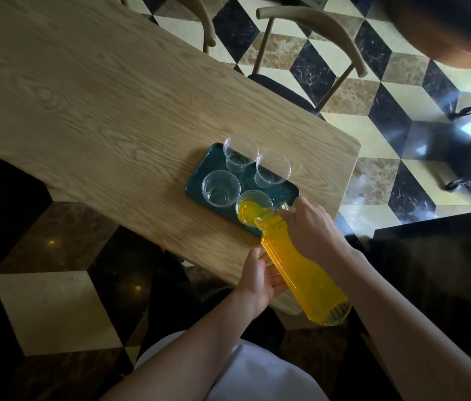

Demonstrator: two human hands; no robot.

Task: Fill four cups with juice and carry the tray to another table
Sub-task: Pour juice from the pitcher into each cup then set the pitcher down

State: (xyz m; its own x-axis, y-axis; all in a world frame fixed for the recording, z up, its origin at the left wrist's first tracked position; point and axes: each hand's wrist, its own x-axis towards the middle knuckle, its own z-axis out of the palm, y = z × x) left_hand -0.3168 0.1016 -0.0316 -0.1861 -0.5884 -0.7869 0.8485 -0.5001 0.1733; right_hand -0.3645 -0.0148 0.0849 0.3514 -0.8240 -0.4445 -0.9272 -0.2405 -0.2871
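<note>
From the head view, I have the jug (301, 273) tipped well over, spout down at the nearest cup (254, 207), so juice runs into that one. My right hand (311, 227) wraps the handle near the neck to steer the pour, while my left hand (260, 277) cups the ribbed body from below with curled fingers, taking the weight because the jug looks nearly full. All four cups stand on the green tray (196, 172) near the wooden table (84, 96) corner, close to me, which keeps my reach short. The other three cups, (220, 188), (240, 153) and (272, 169), look empty, so I judge filling has only started.
</note>
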